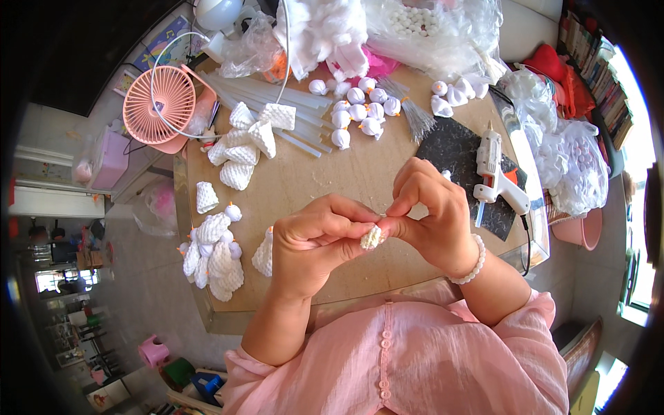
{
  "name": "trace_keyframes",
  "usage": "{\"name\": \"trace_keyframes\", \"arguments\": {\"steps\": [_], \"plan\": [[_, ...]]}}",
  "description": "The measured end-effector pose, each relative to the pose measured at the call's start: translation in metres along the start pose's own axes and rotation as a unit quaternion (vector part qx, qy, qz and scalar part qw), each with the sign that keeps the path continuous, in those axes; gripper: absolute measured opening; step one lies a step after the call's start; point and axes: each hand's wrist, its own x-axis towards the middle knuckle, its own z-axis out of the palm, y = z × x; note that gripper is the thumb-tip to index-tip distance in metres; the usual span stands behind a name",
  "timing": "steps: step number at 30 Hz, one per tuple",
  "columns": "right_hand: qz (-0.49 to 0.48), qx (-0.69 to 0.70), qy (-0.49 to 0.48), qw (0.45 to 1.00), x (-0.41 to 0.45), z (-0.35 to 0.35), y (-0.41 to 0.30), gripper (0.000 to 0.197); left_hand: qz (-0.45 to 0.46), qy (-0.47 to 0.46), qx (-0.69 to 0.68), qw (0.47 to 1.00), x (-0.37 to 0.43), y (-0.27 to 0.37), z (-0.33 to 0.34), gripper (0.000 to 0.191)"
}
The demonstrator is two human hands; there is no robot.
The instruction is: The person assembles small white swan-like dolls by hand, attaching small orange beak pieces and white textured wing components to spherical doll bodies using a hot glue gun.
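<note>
A small cream-white piece with a bumpy texture (pixel 371 237) is pinched between the fingertips of my left hand (pixel 319 244), above the table's near middle. My right hand (pixel 430 212), with a beaded bracelet on its wrist, pinches the same piece from the right, and our fingertips nearly meet. Most of the piece is hidden by fingers. Just left of my left hand, a white knitted cone with a small ball head (pixel 263 257) is partly covered. Farther left lies a pile of white knitted pieces (pixel 220 264) with white balls bearing orange tips.
A white hot glue gun (pixel 493 171) rests on a black marbled board (pixel 446 142) at right, its cable over the table edge. Behind lie white balls (pixel 358 111), knitted pieces (pixel 241 148), glue sticks (pixel 306 111), wire stems (pixel 415 116) and a pink fan (pixel 159 105).
</note>
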Motion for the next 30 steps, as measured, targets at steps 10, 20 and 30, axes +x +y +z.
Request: {"name": "trace_keyframes", "arguments": {"steps": [10, 20, 30], "plan": [[0.073, -0.181, -0.024, 0.98, 0.0, -0.008, -0.006, 0.043, 0.052, -0.001, 0.162, 0.985, 0.001, 0.004, 0.003, 0.012], [0.007, -0.214, -0.003, 0.977, 0.0, -0.008, -0.017, 0.047, -0.078, -0.003, -0.167, 0.983, 0.0, -0.007, -0.004, 0.032], [0.009, -0.088, 0.051, 0.995, -0.001, -0.042, -0.023, 0.043, -0.093, -0.037, -0.261, 0.96, 0.004, -0.011, -0.003, 0.056]]}}
